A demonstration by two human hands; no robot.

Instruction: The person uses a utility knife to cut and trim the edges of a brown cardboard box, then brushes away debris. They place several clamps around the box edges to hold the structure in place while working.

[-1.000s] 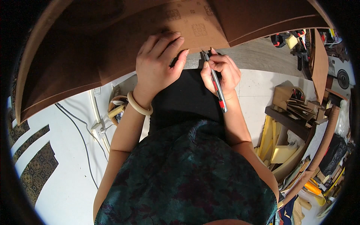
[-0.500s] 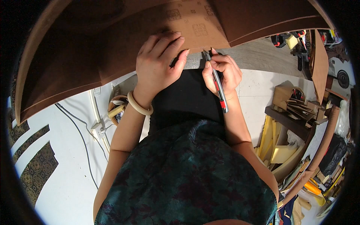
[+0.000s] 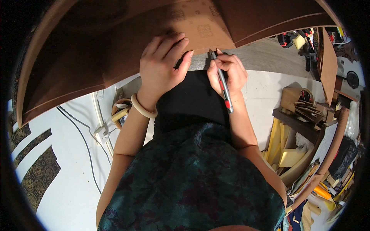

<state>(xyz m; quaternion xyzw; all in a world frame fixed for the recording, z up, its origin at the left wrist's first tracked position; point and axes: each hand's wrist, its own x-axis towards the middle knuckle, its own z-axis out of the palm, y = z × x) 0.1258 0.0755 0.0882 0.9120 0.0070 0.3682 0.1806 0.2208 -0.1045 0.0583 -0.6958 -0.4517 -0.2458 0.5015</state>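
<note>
A large brown sheet with faint printed patterns [image 3: 77,50] spans the top of the view, its folded panels curving down to the left. My left hand [image 3: 163,63] lies over its near edge, fingers stretched on the surface and the thumb apart beside the edge. In my right hand [image 3: 231,71], closed in a pen-like grip, is a slim grey-and-red pen-shaped tool [image 3: 224,86]. The tool's dark tip meets the sheet's near edge, just right of my left thumb. Whether it is a pen or a knife cannot be made out.
Beneath the sheet shows a grey wood-grain surface [image 3: 277,57]. Clamps [image 3: 286,40] lie at the upper right. Below stands a shelf [image 3: 295,125] with brown offcuts and yellow foam pieces [image 3: 293,157]. On the left are dark cables [image 3: 83,133] and black-gold patterned pieces [image 3: 40,175].
My right hand and the tool have shifted very slightly left and up along the sheet's edge. The left hand has stayed in place.
</note>
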